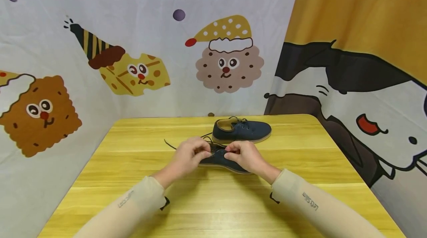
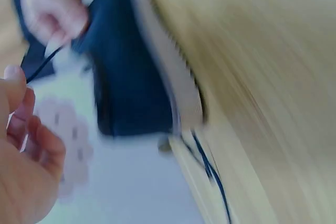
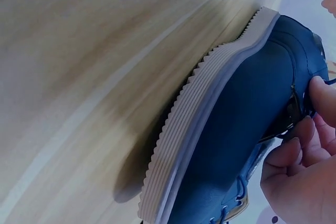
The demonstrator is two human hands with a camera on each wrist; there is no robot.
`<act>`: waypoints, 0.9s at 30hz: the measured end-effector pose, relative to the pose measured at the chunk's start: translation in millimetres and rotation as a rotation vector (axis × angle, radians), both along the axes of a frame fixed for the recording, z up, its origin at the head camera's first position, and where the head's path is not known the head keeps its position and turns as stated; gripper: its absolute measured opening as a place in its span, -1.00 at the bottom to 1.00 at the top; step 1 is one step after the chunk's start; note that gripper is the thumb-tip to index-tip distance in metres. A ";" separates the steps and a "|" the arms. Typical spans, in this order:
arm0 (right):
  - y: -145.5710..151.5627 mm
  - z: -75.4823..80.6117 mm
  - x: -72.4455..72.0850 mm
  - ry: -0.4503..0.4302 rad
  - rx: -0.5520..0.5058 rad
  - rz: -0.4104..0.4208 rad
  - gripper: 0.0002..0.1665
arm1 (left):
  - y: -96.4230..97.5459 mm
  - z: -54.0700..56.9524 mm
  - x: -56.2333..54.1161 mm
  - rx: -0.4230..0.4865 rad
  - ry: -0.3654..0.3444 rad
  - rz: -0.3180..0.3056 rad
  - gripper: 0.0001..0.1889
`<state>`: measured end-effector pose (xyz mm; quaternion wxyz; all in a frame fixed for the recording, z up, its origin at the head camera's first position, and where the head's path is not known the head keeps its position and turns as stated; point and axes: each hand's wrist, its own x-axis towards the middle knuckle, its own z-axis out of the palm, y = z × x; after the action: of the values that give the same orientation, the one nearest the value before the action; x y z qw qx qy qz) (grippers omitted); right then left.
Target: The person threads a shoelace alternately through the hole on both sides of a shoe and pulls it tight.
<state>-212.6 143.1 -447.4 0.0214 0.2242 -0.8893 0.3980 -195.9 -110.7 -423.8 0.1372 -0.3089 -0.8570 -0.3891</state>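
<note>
A dark blue lace-up shoe (image 1: 218,159) with a pale ribbed sole lies sideways on the table, its toe pointing right. My left hand (image 1: 191,155) is by the shoe's opening; in the left wrist view its thumb and finger pinch a dark shoelace (image 2: 46,65). That lace runs taut to my right hand (image 1: 248,156), which pinches at the lacing edge. In the right wrist view the right thumb and fingertips meet at the eyelets, and the fingers partly hide the lace there. Loose lace trails to the left.
A matching blue shoe (image 1: 251,131), laced, stands just behind, toe to the right. Both rest on a yellow wood-grain table (image 1: 213,208). A cartoon-printed curtain (image 1: 150,15) hangs behind the table's far edge.
</note>
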 end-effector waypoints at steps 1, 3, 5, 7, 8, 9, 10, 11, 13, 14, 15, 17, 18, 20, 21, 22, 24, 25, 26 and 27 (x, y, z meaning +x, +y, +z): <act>-0.1 0.4 0.5 0.008 -0.004 -0.003 -0.85 | -12.7 3.3 3.9 0.077 -0.092 0.042 -0.88; 0.1 1.4 1.7 0.021 -0.003 -0.010 -0.86 | -43.2 7.9 9.7 0.208 -0.250 0.141 -0.92; 1.0 2.1 2.9 0.042 -0.004 -0.010 -0.87 | -77.2 11.1 15.1 0.300 -0.385 0.247 -0.86; 2.3 2.1 3.4 0.063 0.005 -0.010 -0.88 | -110.9 12.3 19.7 0.369 -0.495 0.333 -0.72; 3.0 2.0 3.8 0.070 0.014 -0.010 -0.89 | -126.8 12.2 22.4 0.395 -0.550 0.365 -0.65; 3.6 2.0 4.1 0.082 0.018 -0.005 -0.89 | -141.4 11.6 25.8 0.410 -0.608 0.396 -0.58; 4.2 2.0 4.4 0.091 0.028 -0.003 -0.89 | -154.5 10.6 29.5 0.422 -0.674 0.425 -0.53; 4.8 1.8 4.5 0.096 0.039 -0.002 -0.90 | -165.6 9.3 33.3 0.418 -0.736 0.451 -0.50; 5.6 2.2 4.9 0.112 0.060 0.004 -0.91 | -181.0 4.3 41.9 0.352 -0.845 0.492 -0.44; 5.9 2.3 4.9 0.117 0.067 0.007 -0.91 | -184.9 1.0 45.6 0.298 -0.880 0.510 -0.44; 6.2 2.4 5.0 0.123 0.073 0.010 -0.91 | -186.9 -3.2 48.5 0.232 -0.896 0.527 -0.46; 6.4 2.7 4.7 0.131 0.088 0.012 -0.90 | -185.5 -11.6 52.9 0.047 -0.861 0.544 -0.53; 6.4 2.9 4.6 0.140 0.092 0.013 -0.90 | -182.9 -16.4 54.0 -0.047 -0.827 0.554 -0.58; 6.1 3.1 4.3 0.154 0.100 0.016 -0.89 | -176.2 -24.4 54.7 -0.229 -0.744 0.580 -0.70; 5.7 3.2 4.2 0.162 0.102 0.020 -0.89 | -173.0 -27.9 54.9 -0.309 -0.708 0.586 -0.75; 5.3 3.3 4.1 0.168 0.104 0.025 -0.89 | -169.9 -30.6 55.2 -0.376 -0.677 0.586 -0.78; 4.0 3.0 3.6 0.179 0.109 0.035 -0.89 | -164.8 -35.0 55.6 -0.444 -0.665 0.586 -0.83; 3.5 2.7 3.3 0.181 0.110 0.040 -0.89 | -163.0 -35.8 56.0 -0.465 -0.661 0.580 -0.84; 2.9 2.4 3.1 0.181 0.109 0.044 -0.89 | -161.6 -36.5 56.1 -0.477 -0.661 0.577 -0.83; 2.5 2.0 2.7 0.181 0.109 0.045 -0.89 | -160.5 -36.8 55.9 -0.486 -0.659 0.575 -0.82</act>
<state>-209.9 145.6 -445.4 0.0804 0.2798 -0.8989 0.3276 -139.9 -271.1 -460.7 -0.1149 0.0562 -0.9711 -0.2014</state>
